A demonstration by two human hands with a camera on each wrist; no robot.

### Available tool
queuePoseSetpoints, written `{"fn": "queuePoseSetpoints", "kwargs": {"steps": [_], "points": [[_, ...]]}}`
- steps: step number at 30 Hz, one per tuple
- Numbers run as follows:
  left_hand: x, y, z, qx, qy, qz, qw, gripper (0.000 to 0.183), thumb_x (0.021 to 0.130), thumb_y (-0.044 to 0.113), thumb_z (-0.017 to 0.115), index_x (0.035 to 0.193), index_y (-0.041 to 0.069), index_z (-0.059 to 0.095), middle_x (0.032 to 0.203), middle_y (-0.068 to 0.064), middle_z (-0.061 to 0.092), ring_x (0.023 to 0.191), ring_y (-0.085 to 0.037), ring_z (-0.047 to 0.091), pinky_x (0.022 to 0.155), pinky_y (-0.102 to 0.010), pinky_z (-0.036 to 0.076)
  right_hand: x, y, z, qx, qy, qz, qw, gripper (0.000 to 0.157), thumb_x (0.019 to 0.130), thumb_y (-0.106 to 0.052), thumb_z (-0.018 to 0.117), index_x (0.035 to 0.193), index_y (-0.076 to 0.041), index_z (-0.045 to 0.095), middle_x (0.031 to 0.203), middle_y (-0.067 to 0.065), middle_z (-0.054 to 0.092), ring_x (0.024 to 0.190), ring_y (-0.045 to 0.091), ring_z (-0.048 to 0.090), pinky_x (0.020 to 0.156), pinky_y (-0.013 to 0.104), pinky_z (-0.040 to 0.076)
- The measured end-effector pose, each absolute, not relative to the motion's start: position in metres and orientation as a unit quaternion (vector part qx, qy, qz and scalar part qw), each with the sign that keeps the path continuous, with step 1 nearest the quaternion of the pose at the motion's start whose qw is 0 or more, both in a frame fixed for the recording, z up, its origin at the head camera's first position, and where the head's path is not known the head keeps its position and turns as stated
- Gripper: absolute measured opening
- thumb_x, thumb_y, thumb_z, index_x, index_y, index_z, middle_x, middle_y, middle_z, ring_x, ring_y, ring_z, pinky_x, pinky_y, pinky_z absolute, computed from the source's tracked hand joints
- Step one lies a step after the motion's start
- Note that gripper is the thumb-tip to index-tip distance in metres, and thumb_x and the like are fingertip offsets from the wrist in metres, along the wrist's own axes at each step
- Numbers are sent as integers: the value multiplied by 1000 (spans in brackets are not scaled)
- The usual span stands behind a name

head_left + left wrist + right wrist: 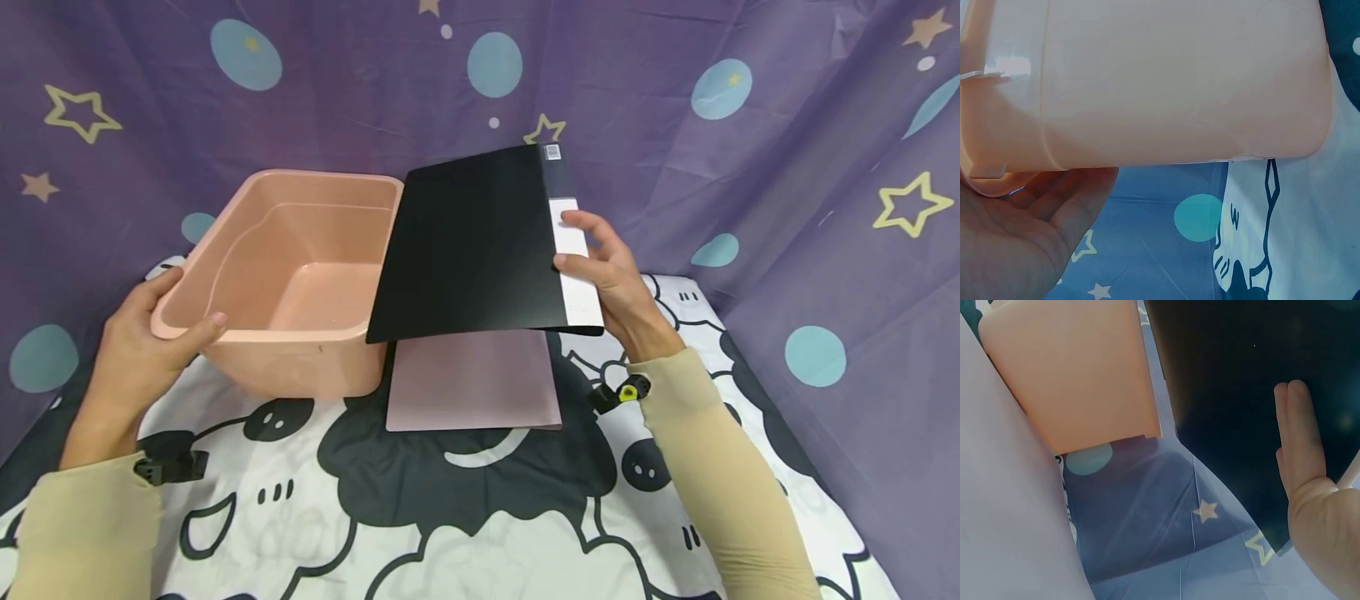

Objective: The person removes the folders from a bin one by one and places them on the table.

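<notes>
My left hand (142,350) grips the left front corner of a peach plastic bin (300,367), thumb over the rim. Inside, the part of the bin that shows holds nothing. With my right hand (618,283) I hold a black folder (468,250) by its white-labelled spine, thumb on top and other fingers beneath. The folder is raised and tilted, its left edge overlapping the bin's right rim in the head view. Under it lies a pale pink folder (472,383) on the bed cloth, partly hidden. In the right wrist view, fingers (1300,431) lie against the black folder's underside.
A white and dark cloth with cartoon sheep (300,500) covers the surface. Behind and at the right hangs a purple curtain (637,100) with stars and blue dots. Each wrist wears a small black camera strap (172,468).
</notes>
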State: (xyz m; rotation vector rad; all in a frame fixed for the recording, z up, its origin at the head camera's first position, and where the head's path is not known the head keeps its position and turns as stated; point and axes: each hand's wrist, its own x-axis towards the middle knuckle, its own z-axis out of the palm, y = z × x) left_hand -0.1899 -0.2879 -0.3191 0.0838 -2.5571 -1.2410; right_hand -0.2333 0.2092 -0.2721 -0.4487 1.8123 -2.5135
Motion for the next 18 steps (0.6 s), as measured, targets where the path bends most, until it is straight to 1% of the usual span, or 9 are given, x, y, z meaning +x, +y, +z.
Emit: {"fn": "queuePoseSetpoints", "kwargs": {"steps": [4,9,12,18], "points": [[-191,-288,-319,28,-890,-430,148,83,83,29,74,152,26,27,150,-13,34,117,-15,43,77,-11,36,-230,218,-274,-146,572,-807,10,51,85,11,59,130,-10,46,107,15,62,87,25,65,73,35,55],[-190,-287,-319,29,-888,-435,145,83,83,30,75,151,29,27,150,-10,34,117,-19,43,72,-7,36,-226,228,-276,-151,550,-821,20,52,86,13,57,131,-9,44,106,15,61,83,26,67,68,36,56],[-189,-287,-319,29,-888,-435,145,83,83,31,75,151,29,27,150,-9,35,116,-18,43,71,-6,35,-225,233,-278,-150,548,-822,22,52,86,13,57,131,-9,44,103,15,63,81,26,67,66,36,56],[-190,-287,-319,27,-888,-436,143,83,84,29,74,151,27,27,150,-11,34,117,-16,43,72,-7,35,-223,241,-282,-145,581,-801,4,50,86,12,58,130,-9,46,97,13,64,80,23,66,69,33,55]]}}
